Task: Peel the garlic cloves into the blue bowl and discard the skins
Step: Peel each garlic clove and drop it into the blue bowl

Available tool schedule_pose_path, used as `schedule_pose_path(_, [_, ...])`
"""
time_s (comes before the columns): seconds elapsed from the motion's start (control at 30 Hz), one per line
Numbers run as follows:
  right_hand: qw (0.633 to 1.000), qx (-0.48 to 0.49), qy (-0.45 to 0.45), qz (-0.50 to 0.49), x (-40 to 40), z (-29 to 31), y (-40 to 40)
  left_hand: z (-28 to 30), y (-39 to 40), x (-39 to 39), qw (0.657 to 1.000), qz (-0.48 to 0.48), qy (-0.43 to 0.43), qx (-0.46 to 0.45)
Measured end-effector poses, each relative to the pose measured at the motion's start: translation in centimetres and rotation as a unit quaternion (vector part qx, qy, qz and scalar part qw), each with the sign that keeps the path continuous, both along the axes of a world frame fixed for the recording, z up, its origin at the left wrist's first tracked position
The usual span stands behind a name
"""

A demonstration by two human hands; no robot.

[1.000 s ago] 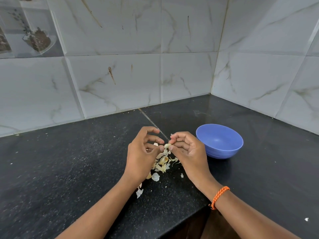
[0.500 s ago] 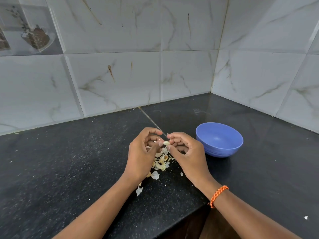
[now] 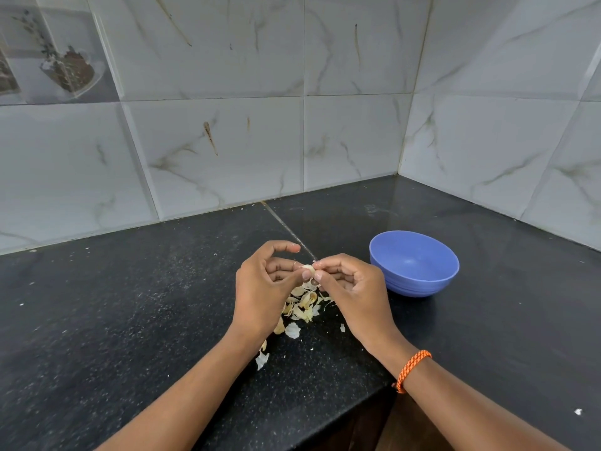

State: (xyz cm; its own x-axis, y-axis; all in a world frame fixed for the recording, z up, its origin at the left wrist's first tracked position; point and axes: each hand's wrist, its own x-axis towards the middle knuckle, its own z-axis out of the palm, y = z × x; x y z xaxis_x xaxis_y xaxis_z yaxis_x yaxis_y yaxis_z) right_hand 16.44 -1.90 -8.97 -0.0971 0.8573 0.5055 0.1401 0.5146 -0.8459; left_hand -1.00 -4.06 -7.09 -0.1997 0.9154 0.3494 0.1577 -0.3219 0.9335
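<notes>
A small pale garlic clove (image 3: 308,269) is held between both hands above the black countertop (image 3: 130,314). My left hand (image 3: 265,288) pinches it between thumb and fingers. My right hand (image 3: 354,289) pinches its other end with thumb and forefinger. Below the hands lies a pile of papery garlic skins (image 3: 304,305). The blue bowl (image 3: 414,263) stands just right of my right hand; no cloves are visible inside it from this angle.
Loose skin flakes (image 3: 261,359) lie near my left wrist. Marble-look tiled walls (image 3: 325,141) meet in a corner behind the bowl. The counter's front edge (image 3: 374,395) runs under my right forearm. A small white scrap (image 3: 578,411) lies at the far right.
Both hands stay together on the clove, fingers shifting slightly as they work at it. The bowl and skin pile have not moved.
</notes>
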Motion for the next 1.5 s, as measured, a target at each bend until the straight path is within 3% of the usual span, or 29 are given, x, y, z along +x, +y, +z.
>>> schedule_pose_path(0.7, [1.000, 0.005, 0.025, 0.003, -0.07, 0.06, -0.16, 0.37, -0.27, 0.31, 1.000, -0.020, 0.003, 0.006])
schedule_pose_path(1.1, [0.995, 0.056, -0.053, -0.058, -0.39, 0.24, -0.50, -0.18, -0.25, 0.45, 0.998, 0.007, 0.057, 0.030])
schedule_pose_path(1.3, [0.997, 0.043, -0.040, -0.040, -0.23, 0.35, -0.57, 0.17, -0.31, 0.60, 1.000, 0.001, 0.021, 0.015])
schedule_pose_path(1.5, [0.999, 0.032, -0.025, -0.035, -0.23, 0.31, -0.53, 0.15, -0.48, 0.78, 0.994, 0.015, 0.102, 0.048])
